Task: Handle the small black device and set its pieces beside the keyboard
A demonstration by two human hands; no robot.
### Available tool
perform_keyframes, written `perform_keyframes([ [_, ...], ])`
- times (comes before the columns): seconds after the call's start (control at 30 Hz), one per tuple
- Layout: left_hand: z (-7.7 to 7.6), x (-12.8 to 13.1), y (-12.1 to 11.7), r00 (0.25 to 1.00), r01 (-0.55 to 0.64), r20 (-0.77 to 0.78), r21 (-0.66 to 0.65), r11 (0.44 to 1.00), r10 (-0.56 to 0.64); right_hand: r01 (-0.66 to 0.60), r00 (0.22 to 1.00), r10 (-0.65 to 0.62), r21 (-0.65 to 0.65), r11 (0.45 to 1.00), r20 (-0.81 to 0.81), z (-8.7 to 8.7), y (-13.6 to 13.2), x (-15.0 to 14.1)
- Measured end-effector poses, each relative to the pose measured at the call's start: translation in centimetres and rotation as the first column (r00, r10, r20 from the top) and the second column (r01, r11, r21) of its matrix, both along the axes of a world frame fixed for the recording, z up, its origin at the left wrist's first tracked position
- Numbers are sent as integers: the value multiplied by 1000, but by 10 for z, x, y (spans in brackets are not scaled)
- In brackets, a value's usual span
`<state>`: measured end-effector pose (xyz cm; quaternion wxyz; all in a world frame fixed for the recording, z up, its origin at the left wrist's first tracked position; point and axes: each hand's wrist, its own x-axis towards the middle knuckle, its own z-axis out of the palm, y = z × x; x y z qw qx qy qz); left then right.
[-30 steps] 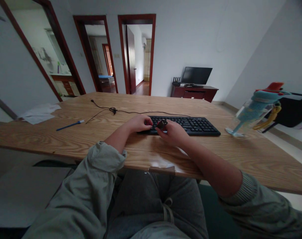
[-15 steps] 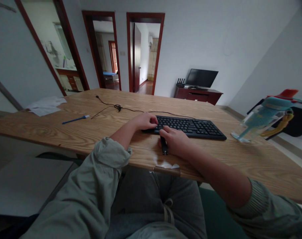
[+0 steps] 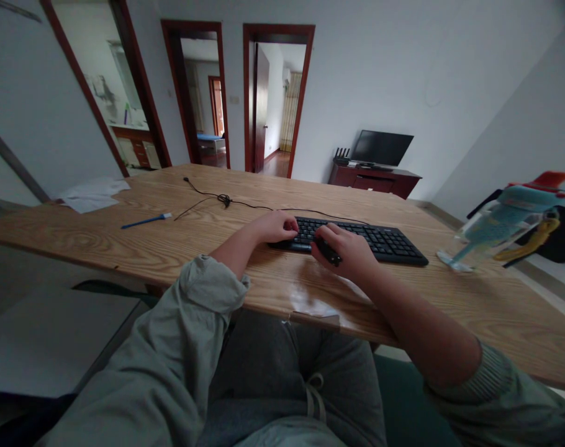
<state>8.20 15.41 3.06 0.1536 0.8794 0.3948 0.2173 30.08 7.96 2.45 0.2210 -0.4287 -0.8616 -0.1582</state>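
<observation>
- Keyboard (image 3: 357, 239), black, lying on the wooden table (image 3: 124, 242) straight ahead, cable (image 3: 245, 205) trailing off to the far left.
- Small dark tool (image 3: 328, 251) now lifted off the table and back over the keyboard's near-left keys; half a second ago pressed flat against the wood in front of the keyboard.
- Judged from that: back to working on the keys after a brief stop on the table.
- Right hand (image 3: 350, 254) clenched around the small dark tool, knuckles over the keyboard's front edge.
- Left hand (image 3: 273, 226) resting on the keyboard's left end, fingers curled on the keys, apparently steadying; nothing gripped.
- Further off: blue pen (image 3: 146, 220) and papers (image 3: 94, 194) far left, bird-shaped bottle (image 3: 501, 223) on the right.
</observation>
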Motion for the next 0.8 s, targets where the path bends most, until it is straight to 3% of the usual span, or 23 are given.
perform_keyframes([
  [0.33, -5, 10, -3, 994, 71, -85, -39, 997, -74, 8, 1000, -8, -24, 1000, -5, -2, -1, -3],
  [0.6, 2, 4, -5, 1000, -9, 14, -6, 1000, 9, 44, 999, -44, -7, 999, 14, -1, -3, -5],
  [0.73, 4, 3, -6, 1000, -17, 6, -9, 1000, 17, 2, 1000, -2, 3, 1000, -26, 0, 1, -5],
  [0.8, 4, 2, -5, 1000, -21, 17, -11, 1000, 21, -90, 994, 90, -1, 996, -59, 2, 8, -5],
])
